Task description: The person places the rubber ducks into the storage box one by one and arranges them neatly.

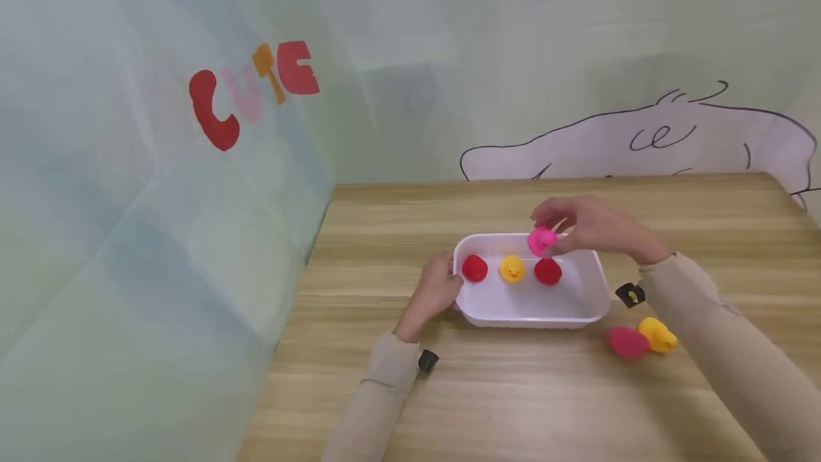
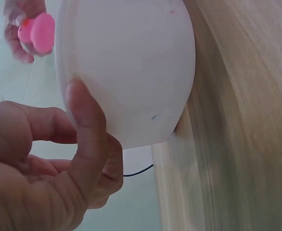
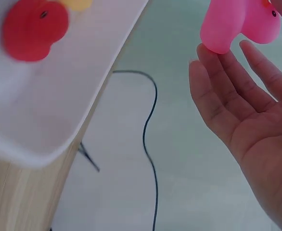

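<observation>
The right hand (image 1: 591,225) pinches a pink duck (image 1: 541,242), raised near the far rim of the white tray (image 1: 500,305); the left hand (image 1: 437,285) holds the tray's left end. A slack grip could drop the duck onto the bench (image 1: 378,227).

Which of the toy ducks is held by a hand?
The bright pink duck, pinched by the right hand near the white tray; three ducks sit inside the tray and two ducks on the table.
</observation>
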A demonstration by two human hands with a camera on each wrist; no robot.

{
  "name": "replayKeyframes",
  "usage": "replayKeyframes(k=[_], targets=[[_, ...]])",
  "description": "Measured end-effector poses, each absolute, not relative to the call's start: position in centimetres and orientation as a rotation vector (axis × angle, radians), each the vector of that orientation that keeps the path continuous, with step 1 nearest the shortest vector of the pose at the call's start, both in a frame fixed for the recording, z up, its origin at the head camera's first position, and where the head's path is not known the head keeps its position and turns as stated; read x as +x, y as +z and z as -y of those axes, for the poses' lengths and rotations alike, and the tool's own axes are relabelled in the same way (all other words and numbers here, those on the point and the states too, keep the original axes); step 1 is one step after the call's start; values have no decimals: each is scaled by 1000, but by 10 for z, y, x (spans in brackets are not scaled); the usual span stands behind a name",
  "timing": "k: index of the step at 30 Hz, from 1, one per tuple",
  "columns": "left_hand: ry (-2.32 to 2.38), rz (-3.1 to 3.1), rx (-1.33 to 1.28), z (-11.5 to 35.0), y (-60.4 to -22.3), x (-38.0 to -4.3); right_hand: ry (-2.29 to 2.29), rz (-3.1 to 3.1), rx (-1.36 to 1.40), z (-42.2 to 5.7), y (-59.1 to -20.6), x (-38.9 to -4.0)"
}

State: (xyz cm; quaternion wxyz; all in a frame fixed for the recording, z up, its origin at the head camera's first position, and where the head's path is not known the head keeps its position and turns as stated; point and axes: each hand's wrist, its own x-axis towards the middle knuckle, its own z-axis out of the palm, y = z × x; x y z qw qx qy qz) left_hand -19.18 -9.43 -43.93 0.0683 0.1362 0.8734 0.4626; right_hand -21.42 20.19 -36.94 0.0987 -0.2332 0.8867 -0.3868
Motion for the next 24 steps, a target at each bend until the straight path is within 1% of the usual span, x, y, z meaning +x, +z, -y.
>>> replayKeyframes(k=[5,9,17,24], targets=[[1413,-2609,409,97,-440,-191,-1136,-2579,-763,-168,-371,-229],[1429,-2586,412,97,-439,-191,-1144,-2529,-798,-145,-381,-235],[1384,-2599,444,94,-444,-194,-1089,-2427,-828,-119,-415,-230],[1361,-2619,424,99,-444,-196,-945,-2458,-966,-102,-434,-226]])
